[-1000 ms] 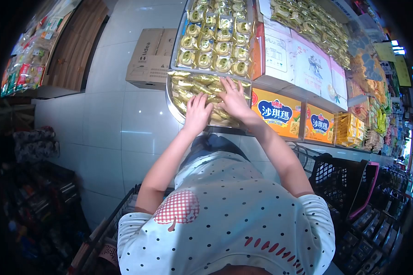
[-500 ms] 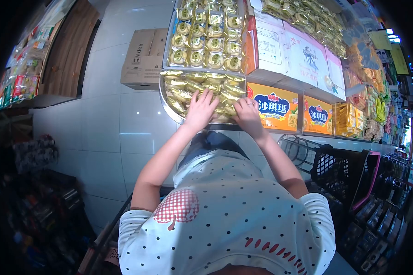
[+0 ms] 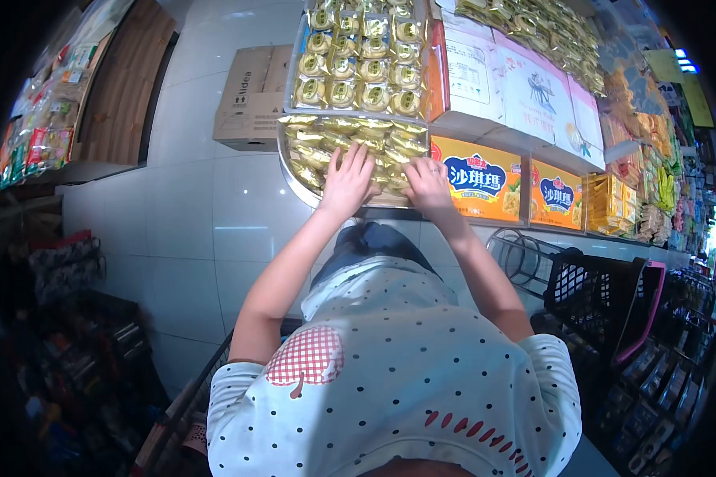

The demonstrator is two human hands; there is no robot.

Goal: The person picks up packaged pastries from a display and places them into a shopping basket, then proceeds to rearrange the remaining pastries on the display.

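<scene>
Left hand (image 3: pixel 348 181) lies spread flat on golden packets (image 3: pixel 314 151); right hand (image 3: pixel 427 184), at its three o'clock, rests there, grip unclear.

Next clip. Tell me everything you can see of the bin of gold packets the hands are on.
The bin looks like silvery metal, with a rounded front corner. It sits at the display's end, with a tray of round cakes just beyond it and an orange box beside it. It is full of glossy gold packets lying in loose rows. The left hand lies spread on them; the right hand rests near the right front.
</scene>
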